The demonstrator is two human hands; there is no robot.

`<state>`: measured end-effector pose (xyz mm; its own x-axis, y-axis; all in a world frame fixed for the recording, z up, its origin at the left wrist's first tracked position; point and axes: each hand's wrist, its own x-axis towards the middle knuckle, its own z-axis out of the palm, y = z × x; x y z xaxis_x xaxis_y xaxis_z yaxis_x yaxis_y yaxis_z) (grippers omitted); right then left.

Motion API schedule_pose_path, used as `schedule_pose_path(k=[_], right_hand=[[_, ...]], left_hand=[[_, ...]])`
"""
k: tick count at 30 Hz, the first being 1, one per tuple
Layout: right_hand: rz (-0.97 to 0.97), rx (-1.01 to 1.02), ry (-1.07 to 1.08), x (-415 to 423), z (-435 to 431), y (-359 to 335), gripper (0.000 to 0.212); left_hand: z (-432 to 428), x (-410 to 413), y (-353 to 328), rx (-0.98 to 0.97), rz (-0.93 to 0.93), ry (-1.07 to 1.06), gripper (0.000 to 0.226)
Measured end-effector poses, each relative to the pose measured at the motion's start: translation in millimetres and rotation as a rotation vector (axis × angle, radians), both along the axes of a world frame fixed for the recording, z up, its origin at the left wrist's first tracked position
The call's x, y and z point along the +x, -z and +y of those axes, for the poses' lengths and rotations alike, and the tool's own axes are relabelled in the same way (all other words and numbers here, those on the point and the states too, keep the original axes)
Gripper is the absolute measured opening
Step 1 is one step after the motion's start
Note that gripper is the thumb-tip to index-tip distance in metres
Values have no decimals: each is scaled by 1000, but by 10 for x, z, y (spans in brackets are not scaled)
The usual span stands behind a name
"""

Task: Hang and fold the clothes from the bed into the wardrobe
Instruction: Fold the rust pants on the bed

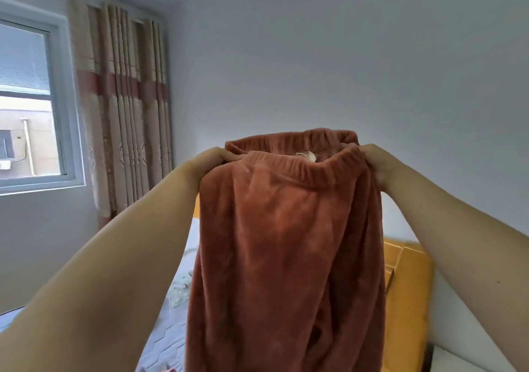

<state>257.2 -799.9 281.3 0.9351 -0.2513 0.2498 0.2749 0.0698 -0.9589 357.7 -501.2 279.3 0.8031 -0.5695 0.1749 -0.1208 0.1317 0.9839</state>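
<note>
The rust-brown fleece trousers (286, 243) hang in mid-air at the centre of the view, held up by their elastic waistband (294, 168) and falling straight down above the bed (169, 340). The bed lies below and to the left of the trousers, covered in a pale quilted spread. A yellow wooden headboard (406, 286) shows to the right of the trousers, against a plain white wall (315, 57) that fills the space behind and above them. Far left of the trousers is a window (25, 100) with a pale frame, and between it and the trousers hangs a beige pleated curtain (126, 108) with a reddish band across it. The left grip (211, 158) is clenched on the waistband's left end and the right grip (378, 162) on its right end, both pinching the fabric, with the fingertips buried in the fleece. A small white label (309, 156) peeks out inside the waistband. The trouser legs run off the bottom edge, so their hems are cut off. Some small pale items (180, 286) on the bed just left of the trousers are too blurred to make out.
</note>
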Motion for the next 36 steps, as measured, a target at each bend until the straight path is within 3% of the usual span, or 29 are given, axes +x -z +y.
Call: schedule_pose_path(k=[3, 6, 8, 15, 19, 24, 28, 30, 32, 34, 36], right_hand=[[91, -193, 206, 201, -95, 83, 13], [107, -486, 445, 520, -139, 461, 23], [128, -665, 509, 748, -105, 834, 25], [366, -1091, 439, 1649, -217, 2325, 33], [523, -1048, 358, 2196, -349, 3219, 28], [689, -917, 292, 2956, -527, 4198, 27], [836, -730, 186, 3615, -571, 4921, 35], [808, -659, 153, 3890, -560, 5241, 33], [781, -648, 36, 4075, -544, 5582, 35], [854, -581, -123, 4105, -520, 6018, 67], [945, -614, -176, 3969, -497, 6440, 79]], left_hand=[[7, 241, 100, 180, -97, -266, 6], [-34, 526, 483, 449, -332, -634, 20], [-102, 624, 819, 661, -517, -764, 24], [-381, 1376, 2260, 1154, -523, -856, 27], [-643, 1726, 3177, 1278, -425, -842, 23], [-967, 2304, 4184, 1173, 79, -843, 22], [-1197, 2804, 4973, 721, 514, -900, 17], [-1322, 2994, 5284, 530, 514, -884, 36], [-1440, 3055, 5588, 410, 491, -789, 70], [-1532, 2962, 5939, 388, 561, -669, 96], [-1586, 2759, 6347, 452, 602, -592, 98]])
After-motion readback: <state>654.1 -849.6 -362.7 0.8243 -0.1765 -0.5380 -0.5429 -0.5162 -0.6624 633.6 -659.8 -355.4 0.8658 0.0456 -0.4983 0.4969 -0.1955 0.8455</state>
